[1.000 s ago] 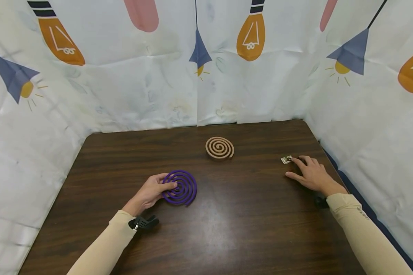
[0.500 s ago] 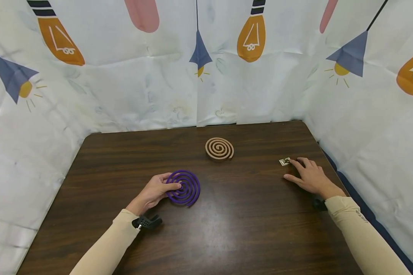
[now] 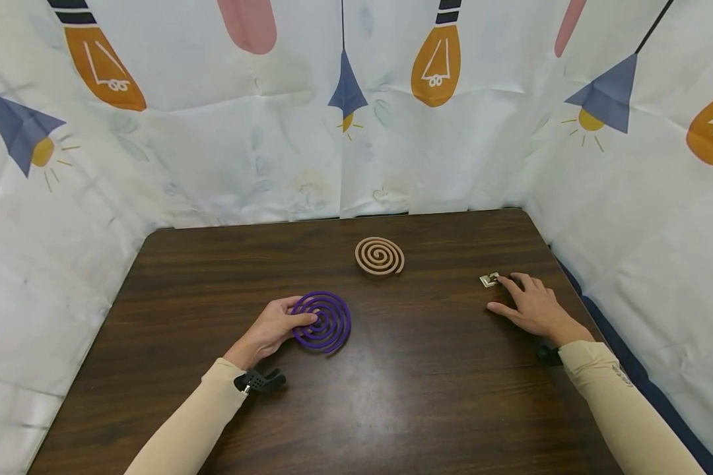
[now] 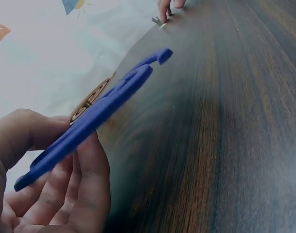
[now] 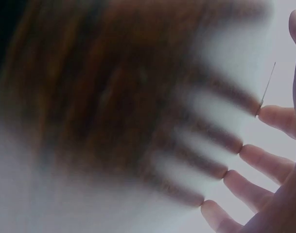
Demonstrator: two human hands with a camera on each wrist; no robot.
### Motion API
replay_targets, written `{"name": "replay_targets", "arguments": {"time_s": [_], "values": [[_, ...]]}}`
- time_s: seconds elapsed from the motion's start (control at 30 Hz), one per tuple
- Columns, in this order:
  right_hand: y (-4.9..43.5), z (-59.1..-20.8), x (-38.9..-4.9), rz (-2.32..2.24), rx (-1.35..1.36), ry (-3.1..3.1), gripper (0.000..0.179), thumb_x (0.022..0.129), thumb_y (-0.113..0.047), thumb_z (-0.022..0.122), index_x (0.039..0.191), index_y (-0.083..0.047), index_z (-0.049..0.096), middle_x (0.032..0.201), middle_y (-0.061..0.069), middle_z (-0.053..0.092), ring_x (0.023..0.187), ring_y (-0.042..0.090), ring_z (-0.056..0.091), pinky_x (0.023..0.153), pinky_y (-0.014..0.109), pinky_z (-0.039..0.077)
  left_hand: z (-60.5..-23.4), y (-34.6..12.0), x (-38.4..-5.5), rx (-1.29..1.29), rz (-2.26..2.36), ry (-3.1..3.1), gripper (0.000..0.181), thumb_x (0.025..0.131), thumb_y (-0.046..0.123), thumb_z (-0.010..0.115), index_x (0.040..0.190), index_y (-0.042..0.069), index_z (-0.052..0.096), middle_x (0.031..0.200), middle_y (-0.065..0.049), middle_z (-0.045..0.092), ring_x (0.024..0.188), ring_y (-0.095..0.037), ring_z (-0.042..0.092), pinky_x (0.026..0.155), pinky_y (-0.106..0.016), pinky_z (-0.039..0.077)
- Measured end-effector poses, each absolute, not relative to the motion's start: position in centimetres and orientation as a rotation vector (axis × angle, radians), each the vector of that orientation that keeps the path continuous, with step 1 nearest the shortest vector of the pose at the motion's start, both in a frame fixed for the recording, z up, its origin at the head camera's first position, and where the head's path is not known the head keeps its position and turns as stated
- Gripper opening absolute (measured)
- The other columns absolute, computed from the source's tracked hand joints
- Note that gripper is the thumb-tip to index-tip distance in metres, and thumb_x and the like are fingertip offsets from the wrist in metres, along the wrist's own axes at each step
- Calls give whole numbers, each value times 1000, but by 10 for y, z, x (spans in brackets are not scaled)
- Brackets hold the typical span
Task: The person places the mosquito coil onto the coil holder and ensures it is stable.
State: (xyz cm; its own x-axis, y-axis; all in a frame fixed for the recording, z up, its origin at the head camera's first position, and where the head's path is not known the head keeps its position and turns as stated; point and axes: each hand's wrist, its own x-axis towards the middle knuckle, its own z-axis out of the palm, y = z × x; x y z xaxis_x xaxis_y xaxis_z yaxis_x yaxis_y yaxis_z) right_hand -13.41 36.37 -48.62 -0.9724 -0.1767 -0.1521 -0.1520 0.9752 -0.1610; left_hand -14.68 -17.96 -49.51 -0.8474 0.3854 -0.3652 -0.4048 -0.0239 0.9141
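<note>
My left hand [image 3: 271, 328] pinches a purple mosquito coil [image 3: 347, 323], thumb on top and fingers beneath. In the left wrist view the coil [image 4: 99, 114] appears tilted and edge-on, above the tabletop. At the right, my right hand [image 3: 533, 308] rests its fingertips on the table, fingers spread. Its index fingertip touches a small metal coil stand [image 3: 487, 281], which has a raised prong. From the right wrist the stand [image 5: 268, 87] shows only as a thin upright sliver by that fingertip. A tan mosquito coil [image 3: 379, 257] lies flat toward the back, between the hands.
The dark wood-grain table [image 3: 404, 409] reflects light at its front middle. White curtains [image 3: 261, 152] printed with lamps and bulbs hang behind it and at both sides. Dark blue cloth [image 3: 620, 356] shows beyond the table's right edge. Each wrist wears a black strap [image 3: 261, 380].
My left hand has moved a little to the right with the purple coil. The right hand and the metal stand under its index finger have slid slightly left. The tan coil stayed put.
</note>
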Motion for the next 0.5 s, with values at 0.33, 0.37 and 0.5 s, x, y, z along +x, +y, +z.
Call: {"name": "replay_targets", "arguments": {"time_s": [0.33, 0.37, 0.5], "values": [[357, -485, -132, -234, -266, 2967, 83, 102, -61, 54, 158, -4, 38, 157, 34, 33, 139, 62, 36, 106, 81, 32, -498, -176, -150, -4, 1930, 1717, 53, 96, -2, 68, 142, -15, 45, 97, 6, 77, 86, -4, 74, 75, -21, 62], [356, -485, -131, -234, -266, 2969, 82, 102, -61, 54, 158, -4, 38, 157, 34, 33, 139, 62, 36, 106, 81, 32, -498, -176, -150, -2, 1936, 1714, 52, 96, -2, 68, 141, -15, 45, 97, 6, 77, 86, -4, 73, 75, -20, 62], [353, -485, -130, -238, -266, 2976, 82, 101, -61, 55, 158, -4, 39, 157, 34, 34, 139, 62, 36, 105, 82, 33, -497, -174, -149, 1, 1961, 1708, 50, 97, -1, 67, 140, -16, 45, 96, 7, 77, 85, -3, 74, 74, -20, 62]]}}
